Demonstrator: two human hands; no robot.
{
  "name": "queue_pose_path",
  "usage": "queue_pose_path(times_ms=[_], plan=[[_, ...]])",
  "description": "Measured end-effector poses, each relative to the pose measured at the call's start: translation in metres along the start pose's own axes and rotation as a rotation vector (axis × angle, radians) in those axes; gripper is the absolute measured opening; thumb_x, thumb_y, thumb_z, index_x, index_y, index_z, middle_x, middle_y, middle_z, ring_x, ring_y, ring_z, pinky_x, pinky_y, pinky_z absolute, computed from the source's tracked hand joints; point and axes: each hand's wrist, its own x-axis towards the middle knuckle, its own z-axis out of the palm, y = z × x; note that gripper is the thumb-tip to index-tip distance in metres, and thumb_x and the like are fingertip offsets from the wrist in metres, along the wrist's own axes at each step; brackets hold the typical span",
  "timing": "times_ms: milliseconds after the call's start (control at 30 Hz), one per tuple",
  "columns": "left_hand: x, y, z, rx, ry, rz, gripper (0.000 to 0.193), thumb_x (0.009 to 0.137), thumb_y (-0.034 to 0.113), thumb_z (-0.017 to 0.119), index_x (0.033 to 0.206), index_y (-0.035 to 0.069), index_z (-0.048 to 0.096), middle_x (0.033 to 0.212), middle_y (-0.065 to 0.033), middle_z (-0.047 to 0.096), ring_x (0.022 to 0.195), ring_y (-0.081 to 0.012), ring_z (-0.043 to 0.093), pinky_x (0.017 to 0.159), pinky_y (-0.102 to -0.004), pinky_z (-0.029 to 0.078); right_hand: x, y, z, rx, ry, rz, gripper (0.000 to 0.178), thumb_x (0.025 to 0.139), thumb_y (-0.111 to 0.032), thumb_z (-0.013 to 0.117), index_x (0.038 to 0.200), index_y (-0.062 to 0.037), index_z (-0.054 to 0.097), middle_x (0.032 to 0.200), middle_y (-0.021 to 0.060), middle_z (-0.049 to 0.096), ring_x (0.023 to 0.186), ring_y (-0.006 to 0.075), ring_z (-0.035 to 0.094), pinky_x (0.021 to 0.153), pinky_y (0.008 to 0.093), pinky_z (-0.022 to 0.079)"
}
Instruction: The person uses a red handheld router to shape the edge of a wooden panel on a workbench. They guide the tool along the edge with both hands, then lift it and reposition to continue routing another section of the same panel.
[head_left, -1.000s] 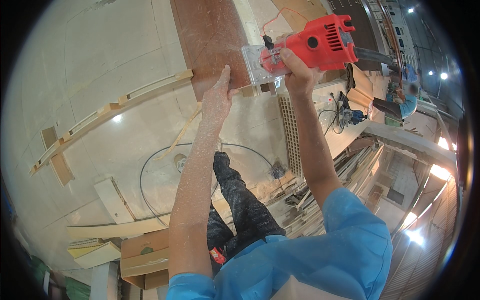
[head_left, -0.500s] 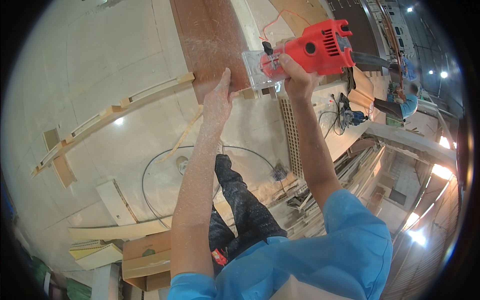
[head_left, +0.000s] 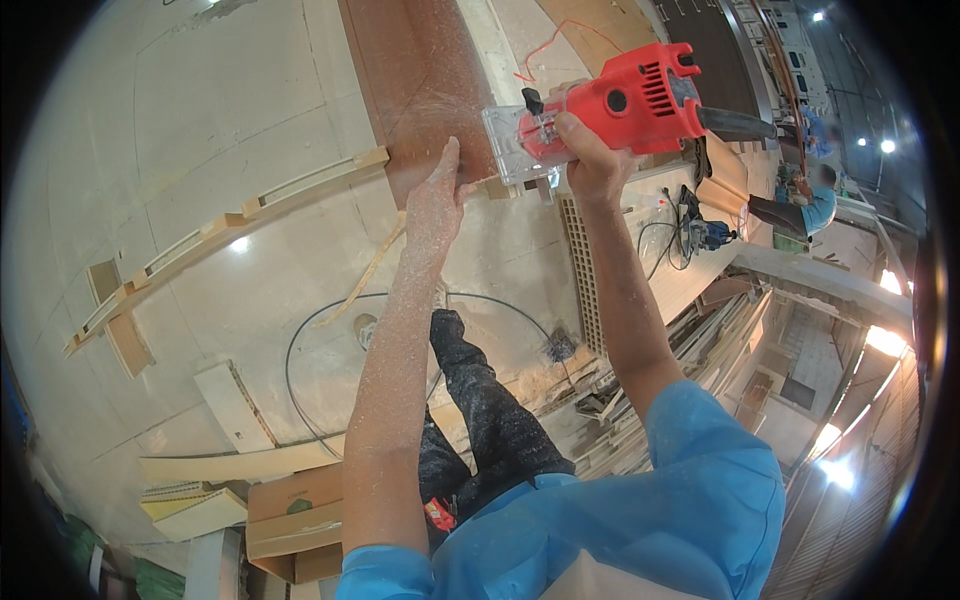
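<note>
My right hand (head_left: 597, 165) is closed around a red trim router (head_left: 640, 95). The router lies on its side, its clear plastic base (head_left: 505, 145) up against the right edge of a long brown board (head_left: 415, 80). A black knob stands out near the base, and a dark cord leaves the rear of the body. The bit is hidden from me. My left hand (head_left: 438, 200), dusted with pale powder, rests on the near end of the board with its fingers stretched out, close to the router's base.
Wooden strips (head_left: 215, 238) lie left of the board. A black cable (head_left: 290, 350) loops over the floor by my legs. A cardboard box (head_left: 293, 515) stands at lower left, scrap strips (head_left: 680, 375) at right. Another power tool (head_left: 708, 236) and a person (head_left: 818, 208) are farther right.
The router has shifted slightly left along with my right hand, its base tilting a little. My left hand stays in about the same place on the board.
</note>
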Motion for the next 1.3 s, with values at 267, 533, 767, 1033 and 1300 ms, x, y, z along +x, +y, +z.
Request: queue_pose_path(times_ms=[267,533,767,1033,1300], plan=[[0.000,0.001,-0.001,-0.017,0.005,0.000,0.076,0.093,0.012,0.072,0.161,0.013,0.037,0.102,-0.0255,0.072,0.092,-0.0412,0.072,0.079,-0.0497,0.055,-0.003,-0.001,-0.002,-0.062,0.021,-0.015,0.040,0.071,-0.006,0.082,0.106,0.0009,0.063,0.091,0.0079,0.071,0.081,0.0178,0.071,0.075,0.0336,0.059],[0.000,0.001,-0.002,-0.048,0.005,0.002,0.074,0.094,0.013,0.071,0.160,0.013,0.038,0.109,-0.0246,0.072,0.095,-0.0400,0.072,0.080,-0.0491,0.055,-0.003,-0.001,-0.003,-0.035,-0.008,-0.007,0.036,0.072,-0.006,0.082,0.103,0.0007,0.065,0.091,0.0078,0.072,0.081,0.0176,0.071,0.075,0.0333,0.059],[0.000,0.001,-0.004,-0.030,-0.025,-0.021,0.074,0.094,0.014,0.072,0.160,0.013,0.037,0.110,-0.0244,0.071,0.096,-0.0405,0.072,0.081,-0.0486,0.055,-0.007,-0.003,-0.004,-0.080,0.014,0.009,0.035,0.072,-0.006,0.081,0.103,0.0007,0.065,0.091,0.0076,0.072,0.081,0.0166,0.070,0.074,0.0329,0.059],[0.000,0.003,-0.005,-0.026,-0.022,-0.029,0.075,0.094,0.013,0.072,0.160,0.013,0.037,0.109,-0.0246,0.072,0.098,-0.0429,0.071,0.081,-0.0504,0.054,-0.007,0.000,-0.005,-0.055,0.013,-0.003,0.033,0.072,-0.007,0.081,0.101,0.0007,0.066,0.090,0.0077,0.072,0.080,0.0163,0.070,0.074,0.0325,0.059],[0.000,0.004,-0.006,-0.051,-0.030,-0.048,0.074,0.094,0.012,0.071,0.161,0.015,0.037,0.115,-0.0255,0.071,0.102,-0.0431,0.070,0.084,-0.0498,0.055,-0.011,-0.004,-0.004,-0.045,0.015,0.000,0.030,0.073,-0.007,0.081,0.098,0.0007,0.067,0.089,0.0078,0.072,0.079,0.0167,0.071,0.072,0.0318,0.059]])
